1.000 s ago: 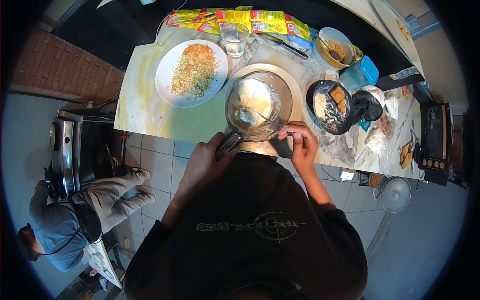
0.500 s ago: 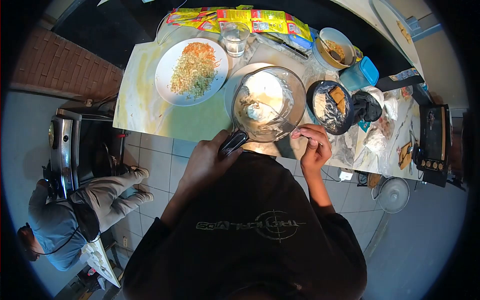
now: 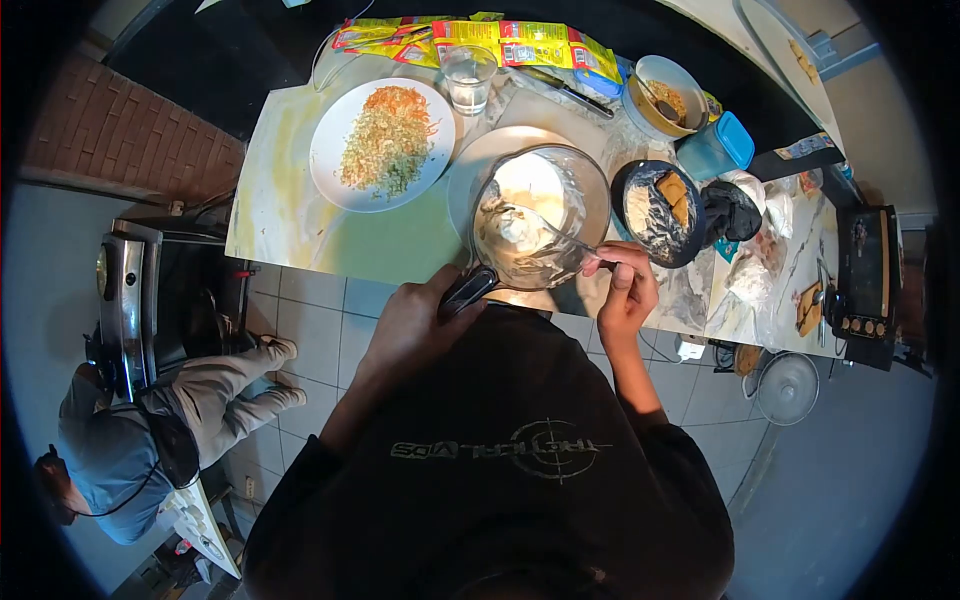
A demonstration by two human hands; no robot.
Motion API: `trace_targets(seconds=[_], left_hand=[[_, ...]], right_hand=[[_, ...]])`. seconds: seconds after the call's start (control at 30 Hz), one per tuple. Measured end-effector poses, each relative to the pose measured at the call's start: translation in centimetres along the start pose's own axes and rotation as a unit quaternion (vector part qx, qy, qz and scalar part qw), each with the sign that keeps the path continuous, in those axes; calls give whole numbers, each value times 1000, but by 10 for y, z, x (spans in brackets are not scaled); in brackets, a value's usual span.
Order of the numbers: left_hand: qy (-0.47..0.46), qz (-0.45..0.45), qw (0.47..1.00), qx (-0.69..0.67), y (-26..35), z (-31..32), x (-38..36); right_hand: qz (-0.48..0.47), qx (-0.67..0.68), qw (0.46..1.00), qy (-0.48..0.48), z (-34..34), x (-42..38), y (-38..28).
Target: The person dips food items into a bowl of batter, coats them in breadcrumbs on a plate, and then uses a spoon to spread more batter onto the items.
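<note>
My left hand (image 3: 425, 315) is wrapped round the black handle (image 3: 468, 291) of a clear bowl (image 3: 600, 200) at the table's front edge. Between the fingers of my right hand (image 3: 627, 285) is a thin metal utensil (image 3: 568, 238), probably a spoon or fork; its far end reaches into the white, creamy mixture (image 3: 515, 228) in the bowl. A pale round plate (image 3: 461, 180) lies partly under or behind the bowl. On the left a white plate (image 3: 325, 150) holds shredded orange and pale green food (image 3: 385, 150).
Behind stand a glass (image 3: 468, 80), a knife (image 3: 565, 90), yellow packets (image 3: 500, 42) and a bowl with a spoon (image 3: 645, 110). To the right are a dark plate (image 3: 655, 240), a blue container (image 3: 715, 148) and an oven (image 3: 868, 285). A person (image 3: 120, 430) is at the lower left.
The bowl has tilted slightly toward me. My right hand and the utensil have shifted a little, with the utensil's tip still in the mixture.
</note>
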State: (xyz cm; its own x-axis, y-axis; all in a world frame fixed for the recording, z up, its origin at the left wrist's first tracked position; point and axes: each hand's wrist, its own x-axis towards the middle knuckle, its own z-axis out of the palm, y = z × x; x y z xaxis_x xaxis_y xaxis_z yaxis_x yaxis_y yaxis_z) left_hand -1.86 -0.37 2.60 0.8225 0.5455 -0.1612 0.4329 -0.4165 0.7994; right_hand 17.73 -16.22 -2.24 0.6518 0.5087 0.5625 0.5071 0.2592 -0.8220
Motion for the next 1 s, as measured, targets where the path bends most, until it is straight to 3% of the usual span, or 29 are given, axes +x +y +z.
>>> trace_targets(seconds=[0.2, 0.27, 0.4, 0.5, 0.57, 0.87, 1.0], left_hand=[[15, 10, 1000, -18, -3, 4, 0], [-28, -32, 999, -4, 1, 1, 2], [-37, -44, 998, -16, 0, 0, 1], [-25, -32, 999, -35, -1, 1, 0], [-42, -70, 997, -12, 4, -2, 1], [-26, -63, 998, 9, -2, -5, 2], [-20, -47, 999, -3, -19, -19, 3]], right_hand=[[62, 39, 997, 2, 0, -4, 4], [96, 29, 995, -11, 2, -7, 8], [85, -69, 994, -27, 1, -3, 14], [131, -17, 991, -8, 5, -2, 17], [155, 6, 988, 6, 7, 0, 18], [262, 62, 963, -25, 19, 9, 26], [317, 129, 940, 15, 27, 16, 30]])
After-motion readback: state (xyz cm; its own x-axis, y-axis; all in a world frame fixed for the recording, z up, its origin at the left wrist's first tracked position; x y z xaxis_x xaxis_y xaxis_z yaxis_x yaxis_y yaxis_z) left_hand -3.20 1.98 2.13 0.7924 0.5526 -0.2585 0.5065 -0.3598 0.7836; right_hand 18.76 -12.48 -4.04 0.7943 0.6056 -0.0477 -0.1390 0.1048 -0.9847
